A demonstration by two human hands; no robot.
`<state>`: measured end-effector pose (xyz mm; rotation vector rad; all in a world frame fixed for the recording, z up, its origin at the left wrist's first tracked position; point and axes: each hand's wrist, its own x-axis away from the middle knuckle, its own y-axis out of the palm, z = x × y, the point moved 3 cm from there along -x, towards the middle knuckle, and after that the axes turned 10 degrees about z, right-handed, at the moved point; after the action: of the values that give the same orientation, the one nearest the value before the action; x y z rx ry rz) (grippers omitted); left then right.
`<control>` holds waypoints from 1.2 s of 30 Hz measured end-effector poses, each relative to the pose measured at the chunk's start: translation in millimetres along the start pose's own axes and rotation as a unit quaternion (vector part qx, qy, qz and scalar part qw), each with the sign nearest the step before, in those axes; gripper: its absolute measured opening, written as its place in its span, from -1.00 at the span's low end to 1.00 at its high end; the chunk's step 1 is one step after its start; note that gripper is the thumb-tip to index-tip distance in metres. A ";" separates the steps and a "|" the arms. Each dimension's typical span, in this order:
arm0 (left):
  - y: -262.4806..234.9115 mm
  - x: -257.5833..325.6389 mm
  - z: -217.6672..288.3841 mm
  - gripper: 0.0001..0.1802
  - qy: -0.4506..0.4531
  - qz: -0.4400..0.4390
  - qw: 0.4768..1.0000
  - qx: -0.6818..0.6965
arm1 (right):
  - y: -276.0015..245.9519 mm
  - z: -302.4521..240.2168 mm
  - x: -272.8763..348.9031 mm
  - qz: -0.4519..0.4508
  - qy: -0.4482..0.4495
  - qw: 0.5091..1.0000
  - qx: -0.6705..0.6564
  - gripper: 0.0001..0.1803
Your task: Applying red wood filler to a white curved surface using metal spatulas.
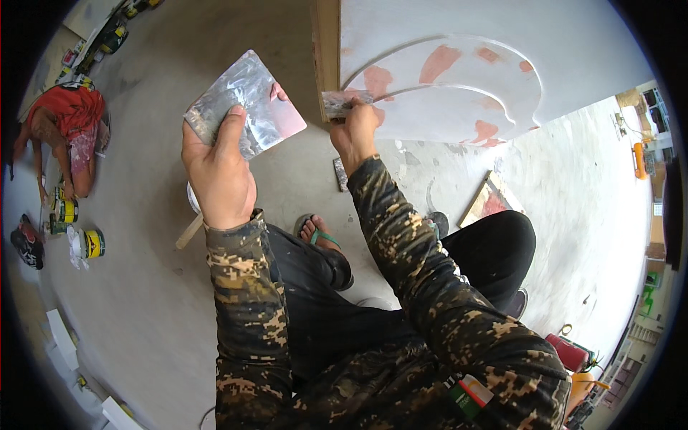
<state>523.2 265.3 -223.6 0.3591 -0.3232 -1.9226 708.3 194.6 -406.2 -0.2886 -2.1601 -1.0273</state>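
My left hand [223, 175] is closed on a flat, square metal plate [259, 115], with the thumb pressed across its top face. Grey smears cover that face, and pink filler [288, 118] lies at its right corner. My right hand [356, 136] grips a small metal putty scraper [335, 104] streaked with grey. The blade lies against the left edge of a large white panel [502, 25], near the panel's lower corner. Raised curved moulding [437, 40] runs over the panel, with pink patches on and around it. My fingers hide the scraper's right end.
A container [192, 197] with a wooden stick [189, 233] sits partly behind my left wrist. On the floor lie a dark flat scraper [340, 174] and a wooden board [493, 198] with red smears. Another person [72, 129] crouches at the left near several tins [93, 244].
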 end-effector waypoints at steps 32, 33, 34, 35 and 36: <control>3.9 10.0 -0.6 -0.73 -0.008 0.025 1.000 0.014 | -6.9 -67.4 172.8 -0.466 -0.215 0.785 0.348 -0.62; 2.0 8.3 0.6 -0.73 -0.008 0.026 0.999 0.017 | -12.8 -65.7 164.2 -0.460 -0.214 0.769 0.389 -0.64; -1.7 7.3 0.0 -0.74 -0.005 0.019 0.999 0.041 | -19.1 -68.4 158.7 -0.459 -0.215 0.768 0.392 -0.64; -5.0 7.0 -0.4 -0.74 -0.002 0.012 0.998 0.065 | -25.1 -67.8 155.2 -0.483 -0.228 0.693 0.485 -0.66; -7.5 8.0 -0.8 -0.74 -0.005 0.013 0.998 0.068 | -33.1 -65.1 150.3 -0.499 -0.237 0.608 0.570 -0.67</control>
<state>514.4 260.5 -228.0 0.4328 -0.4640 -1.8818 618.0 109.5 -294.4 1.5613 -2.9773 0.2826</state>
